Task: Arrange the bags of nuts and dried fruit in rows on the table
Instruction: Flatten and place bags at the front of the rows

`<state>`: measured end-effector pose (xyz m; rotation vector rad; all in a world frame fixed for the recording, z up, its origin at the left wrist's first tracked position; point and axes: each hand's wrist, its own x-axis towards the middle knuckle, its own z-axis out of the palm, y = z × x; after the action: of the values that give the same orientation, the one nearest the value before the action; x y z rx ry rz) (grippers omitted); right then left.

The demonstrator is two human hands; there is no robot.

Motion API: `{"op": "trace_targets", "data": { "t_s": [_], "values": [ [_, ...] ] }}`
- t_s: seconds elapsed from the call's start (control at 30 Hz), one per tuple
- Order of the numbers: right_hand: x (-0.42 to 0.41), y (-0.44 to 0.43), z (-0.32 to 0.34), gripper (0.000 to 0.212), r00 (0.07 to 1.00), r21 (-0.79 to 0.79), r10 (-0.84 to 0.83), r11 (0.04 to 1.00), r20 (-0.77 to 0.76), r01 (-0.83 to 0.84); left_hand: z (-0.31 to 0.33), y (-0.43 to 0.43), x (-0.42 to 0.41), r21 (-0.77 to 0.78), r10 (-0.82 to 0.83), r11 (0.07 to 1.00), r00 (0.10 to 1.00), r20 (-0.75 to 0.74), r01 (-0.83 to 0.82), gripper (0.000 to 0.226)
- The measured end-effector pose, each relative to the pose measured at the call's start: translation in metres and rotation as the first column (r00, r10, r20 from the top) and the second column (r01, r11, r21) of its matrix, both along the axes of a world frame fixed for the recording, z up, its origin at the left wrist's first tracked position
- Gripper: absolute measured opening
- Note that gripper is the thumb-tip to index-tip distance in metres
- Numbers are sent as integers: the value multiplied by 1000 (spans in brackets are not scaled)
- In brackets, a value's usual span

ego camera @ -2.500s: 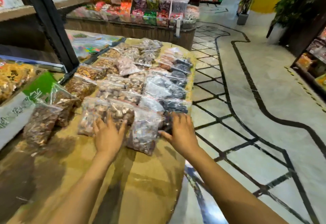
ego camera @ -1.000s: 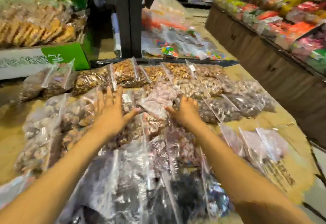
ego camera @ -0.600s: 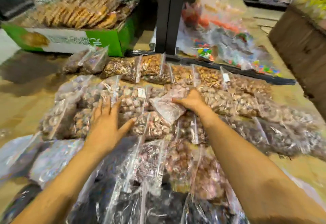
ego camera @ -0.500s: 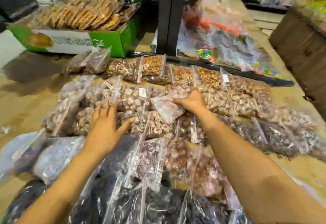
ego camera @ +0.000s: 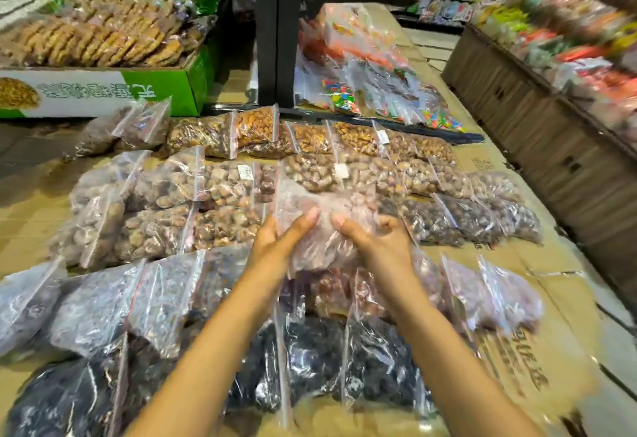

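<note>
Both hands — the left hand (ego camera: 275,240) and right hand (ego camera: 375,240) — are cupping a pinkish bag (ego camera: 324,226) above the middle rows; it is best lowered flat, seal aligned with its neighbours.

2 hands (ego camera: 331,233) gripping pinkish bag (ego camera: 324,226), bagged rows (ego camera: 344,168)

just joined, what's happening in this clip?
A person is laying out clear bags of nuts and dried fruit in rows on a cardboard-covered table. Both hands, left hand and right hand, hold one pinkish bag above the middle rows. Most bags already lie in rows; this one is not yet placed.
</note>
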<state>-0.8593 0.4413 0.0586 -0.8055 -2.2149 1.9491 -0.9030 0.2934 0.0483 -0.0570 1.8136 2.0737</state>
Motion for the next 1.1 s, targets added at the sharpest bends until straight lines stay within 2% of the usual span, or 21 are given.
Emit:
{"op": "trace_targets", "data": {
  "t_s": [0.07,0.13,0.23,0.33,0.4,0.43,0.5,0.53,0.6,0.67,0.73,0.77,0.83,0.87,0.9,0.93,1.0,1.07,1.1],
  "values": [
    [34,-3,-15,107,1000,-46,0,999,7,0,-12,14,11,76,115,990,990,87,-122,55],
    [66,5,-20,89,999,15,31,999,-7,-31,-19,23,21,57,138,988,982,132,-147,41],
    [106,31,-18,117,995,283,56,956,84,-78,-24,34,37,73,79,993,986,148,-91,11],
    [123,60,-22,118,975,595,204,775,85,-214,-15,57,53,44,-32,999,997,66,29,24],
    [125,81,-32,119,947,720,318,644,56,-259,-8,82,63,58,-98,994,994,50,95,29],
    [126,93,-35,121,937,749,349,612,31,-253,-5,98,70,76,-125,990,990,58,120,30],
    [129,126,-37,117,939,779,338,605,-63,-165,0,133,79,98,-140,986,988,63,134,31],
    [131,147,-39,111,941,768,317,629,-119,-115,1,151,83,109,-150,984,987,60,143,32],
    [140,191,-44,100,953,655,254,750,-166,-86,3,192,90,150,-179,975,980,84,166,39],
    [149,235,-52,93,963,458,181,886,-200,-72,3,238,97,153,-242,962,964,107,225,52],
    [160,279,-58,81,965,251,101,967,-241,-39,0,281,106,116,-286,955,949,134,272,62],
    [163,301,-58,74,966,167,64,986,-252,-22,-5,299,107,63,-286,958,953,98,281,64],
    [168,345,-59,62,968,60,-24,997,-250,40,-23,322,104,-227,-320,933,933,-163,280,63],
    [169,364,-61,60,966,13,-66,997,-250,72,-31,323,101,-444,-392,863,872,-291,240,65],
    [168,382,-64,65,967,-30,-92,996,-238,88,-39,322,99,-652,-481,744,795,-370,148,75],
    [166,399,-68,78,974,-40,-89,996,-208,83,-48,319,95,-788,-575,614,714,-400,53,86],
    [160,425,-71,95,987,27,26,999,-158,-22,-65,313,91,-921,-707,387,626,-330,-48,107],
    [152,442,-77,87,963,173,244,959,-111,-223,-73,316,92,-983,-772,181,616,-161,-30,121],
    [148,448,-82,85,930,283,367,895,-23,-346,-75,321,94,-993,-791,115,603,-104,-21,125]
  ]
}}
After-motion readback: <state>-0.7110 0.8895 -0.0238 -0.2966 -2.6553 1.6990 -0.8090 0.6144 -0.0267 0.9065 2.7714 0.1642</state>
